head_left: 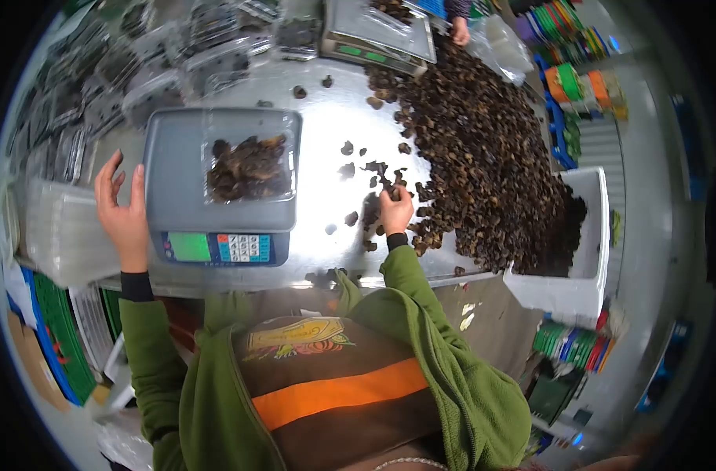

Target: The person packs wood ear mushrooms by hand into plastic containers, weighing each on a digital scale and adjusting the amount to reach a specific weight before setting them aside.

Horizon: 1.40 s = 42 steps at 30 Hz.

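Note:
My right hand point(398, 212) is over the metal table, fingers pinched on a small clump of dark wood ear mushrooms point(383, 176). To its left, a clear plastic tray point(289, 174) with a portion of brown mushrooms point(248, 169) in it rests on the grey pan of a digital scale point(173, 165). The scale's display point(188, 246) glows green; its digits are too small to read. At the pan's left edge is my left hand point(122, 208), fingers apart and holding nothing. A large heap of the same mushrooms point(475, 141) spreads over the table's right side.
Filled clear packs point(150, 86) crowd the back left, and a stack of clear trays point(63, 231) stands left of my hand. A second scale point(373, 47) is at the back, near another person's hand point(460, 31). A white foam box point(562, 294) sits at the right.

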Each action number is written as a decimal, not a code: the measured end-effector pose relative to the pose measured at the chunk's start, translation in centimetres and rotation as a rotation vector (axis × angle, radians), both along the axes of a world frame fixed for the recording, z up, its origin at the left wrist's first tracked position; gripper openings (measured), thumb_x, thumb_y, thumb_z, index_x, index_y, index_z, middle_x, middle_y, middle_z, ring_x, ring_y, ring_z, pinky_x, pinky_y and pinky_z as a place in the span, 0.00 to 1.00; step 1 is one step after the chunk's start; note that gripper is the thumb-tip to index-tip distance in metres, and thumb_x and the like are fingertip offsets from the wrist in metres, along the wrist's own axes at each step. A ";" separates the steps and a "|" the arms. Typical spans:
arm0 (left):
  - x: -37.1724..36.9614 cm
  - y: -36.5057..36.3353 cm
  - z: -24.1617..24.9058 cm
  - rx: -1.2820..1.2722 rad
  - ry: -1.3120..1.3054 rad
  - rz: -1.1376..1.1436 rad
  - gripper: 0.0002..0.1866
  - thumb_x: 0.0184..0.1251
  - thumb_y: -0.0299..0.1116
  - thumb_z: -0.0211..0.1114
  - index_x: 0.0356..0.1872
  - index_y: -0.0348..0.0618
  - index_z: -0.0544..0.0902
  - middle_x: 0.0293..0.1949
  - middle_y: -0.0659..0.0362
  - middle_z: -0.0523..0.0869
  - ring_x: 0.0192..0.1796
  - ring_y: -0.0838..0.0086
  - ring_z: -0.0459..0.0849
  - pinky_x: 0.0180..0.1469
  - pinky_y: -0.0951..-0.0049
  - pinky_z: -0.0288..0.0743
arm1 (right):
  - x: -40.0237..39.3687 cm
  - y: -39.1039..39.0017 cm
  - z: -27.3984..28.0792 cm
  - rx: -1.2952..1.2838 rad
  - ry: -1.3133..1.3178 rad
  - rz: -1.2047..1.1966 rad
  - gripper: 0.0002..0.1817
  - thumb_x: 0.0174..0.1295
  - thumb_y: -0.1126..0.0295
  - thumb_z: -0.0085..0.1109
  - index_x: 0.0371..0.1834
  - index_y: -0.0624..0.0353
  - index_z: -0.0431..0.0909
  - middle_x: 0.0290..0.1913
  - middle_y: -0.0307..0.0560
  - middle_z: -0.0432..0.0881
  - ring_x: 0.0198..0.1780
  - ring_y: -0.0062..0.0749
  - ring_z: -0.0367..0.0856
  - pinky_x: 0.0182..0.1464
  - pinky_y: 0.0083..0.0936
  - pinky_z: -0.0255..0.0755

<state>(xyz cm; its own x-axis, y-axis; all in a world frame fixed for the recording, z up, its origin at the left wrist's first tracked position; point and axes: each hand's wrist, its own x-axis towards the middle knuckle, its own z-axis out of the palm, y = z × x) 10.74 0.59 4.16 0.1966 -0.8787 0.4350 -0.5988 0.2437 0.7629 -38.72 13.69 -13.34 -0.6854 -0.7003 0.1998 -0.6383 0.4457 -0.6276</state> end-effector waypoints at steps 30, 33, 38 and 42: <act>-7.1 -2.5 -3.9 0.070 0.239 -0.278 0.43 0.54 0.41 0.79 0.70 0.42 0.68 0.62 0.50 0.76 0.64 0.60 0.75 0.66 0.60 0.70 | 13.0 -11.9 16.1 -0.112 -0.954 0.488 0.18 0.66 0.71 0.61 0.59 0.51 0.75 0.38 0.32 0.75 0.33 0.14 0.72 0.29 0.13 0.70; -4.4 -5.2 -5.3 0.138 0.402 -0.126 0.34 0.64 0.42 0.73 0.68 0.39 0.71 0.60 0.50 0.79 0.61 0.66 0.78 0.62 0.65 0.72 | 6.2 -7.5 14.0 0.202 -0.538 0.456 0.28 0.66 0.65 0.64 0.68 0.58 0.70 0.48 0.46 0.80 0.48 0.31 0.83 0.43 0.25 0.80; -3.8 -10.2 -5.8 0.302 0.530 -0.091 0.32 0.69 0.50 0.67 0.62 0.32 0.76 0.56 0.46 0.82 0.60 0.62 0.80 0.61 0.68 0.73 | 3.5 -2.5 13.8 0.315 -0.081 0.441 0.36 0.60 0.57 0.71 0.68 0.62 0.71 0.62 0.63 0.77 0.55 0.43 0.83 0.56 0.33 0.78; -5.4 -12.9 -5.9 0.548 0.306 -0.113 0.40 0.70 0.63 0.56 0.62 0.30 0.76 0.60 0.41 0.81 0.65 0.59 0.78 0.65 0.66 0.68 | 7.9 -3.7 15.4 0.166 -0.423 0.492 0.22 0.63 0.68 0.69 0.59 0.62 0.79 0.53 0.51 0.84 0.48 0.32 0.87 0.47 0.26 0.81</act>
